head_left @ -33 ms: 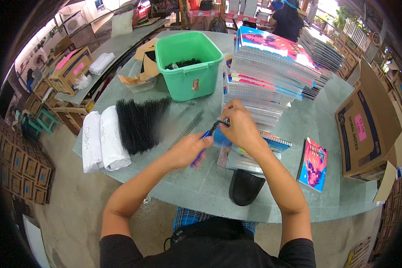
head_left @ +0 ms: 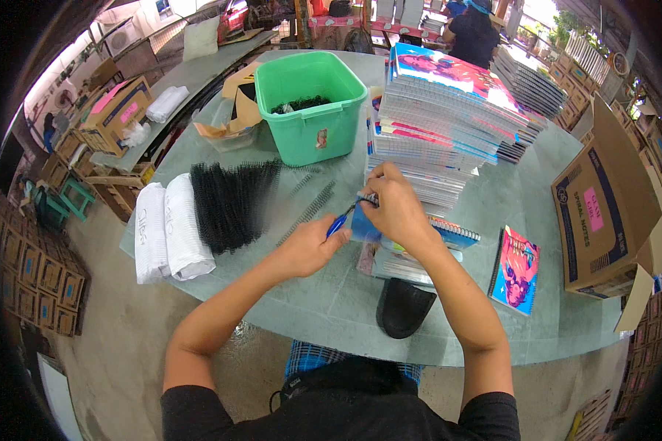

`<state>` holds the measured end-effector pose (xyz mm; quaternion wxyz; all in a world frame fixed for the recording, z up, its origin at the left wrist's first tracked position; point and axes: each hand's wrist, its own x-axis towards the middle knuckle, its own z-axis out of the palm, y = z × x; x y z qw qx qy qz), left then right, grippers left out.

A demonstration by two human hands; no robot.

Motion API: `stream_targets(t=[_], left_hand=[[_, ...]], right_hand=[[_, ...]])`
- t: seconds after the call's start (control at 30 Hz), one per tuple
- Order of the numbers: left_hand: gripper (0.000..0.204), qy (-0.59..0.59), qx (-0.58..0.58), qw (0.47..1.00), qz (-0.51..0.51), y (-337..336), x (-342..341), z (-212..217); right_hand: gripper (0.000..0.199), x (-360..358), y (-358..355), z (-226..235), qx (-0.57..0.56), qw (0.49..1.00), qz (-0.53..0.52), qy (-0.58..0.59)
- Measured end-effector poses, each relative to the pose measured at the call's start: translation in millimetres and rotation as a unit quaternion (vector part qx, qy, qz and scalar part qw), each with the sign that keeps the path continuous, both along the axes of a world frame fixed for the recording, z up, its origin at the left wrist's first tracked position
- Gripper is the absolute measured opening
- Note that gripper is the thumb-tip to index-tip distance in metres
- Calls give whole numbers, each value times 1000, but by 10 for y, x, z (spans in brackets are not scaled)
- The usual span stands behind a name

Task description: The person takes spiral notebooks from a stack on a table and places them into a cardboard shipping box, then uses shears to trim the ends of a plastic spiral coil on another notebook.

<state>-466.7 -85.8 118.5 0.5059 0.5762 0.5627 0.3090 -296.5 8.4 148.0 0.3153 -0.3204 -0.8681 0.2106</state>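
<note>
My left hand (head_left: 311, 246) is closed round the blue handles of a pair of pliers (head_left: 337, 225). The pliers' dark jaws reach to the fingertips of my right hand (head_left: 393, 204), which pinches the near-left end of a spiral notebook (head_left: 456, 234); the exact grip is partly hidden. That notebook lies on a few others at the front of a tall stack of spiral notebooks (head_left: 434, 103). Close below is a curved black pad (head_left: 404, 307). Left of my hands, loose black coils (head_left: 309, 209) lie beside a dense pile of black spiral coils (head_left: 232, 206).
A green bin (head_left: 312, 140) with black scraps stands at the back of the grey table (head_left: 324, 312). Two white wrapped rolls (head_left: 171, 231) lie at the left. On the right are a single notebook (head_left: 515, 270) and an open cardboard box (head_left: 603, 213). Another person (head_left: 477, 35) is far behind.
My left hand has shifted slightly, and its fingers have closed further round the pliers' handles. My right hand stays at the notebook's end.
</note>
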Motion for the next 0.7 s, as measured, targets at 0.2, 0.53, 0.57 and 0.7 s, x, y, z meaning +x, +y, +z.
stream_targets(t=[0.2,0.53,0.57,0.7], left_hand=[[22,-111,86,985,100,131,-191,169],[22,-261,210,920,204,1272,-811,555],[32,-257,206,905,269,1345,-783,758],[38,-160,176,932,275,1227,-554,733]], right_hand=[[17,4,-21,-37,17,997,69,16],[25,573,-272,172,4,972,-42,-230],[25,813,-211,152,-10,972,-61,-225],[26,2012,-58,434,-16,992,-108,-66]])
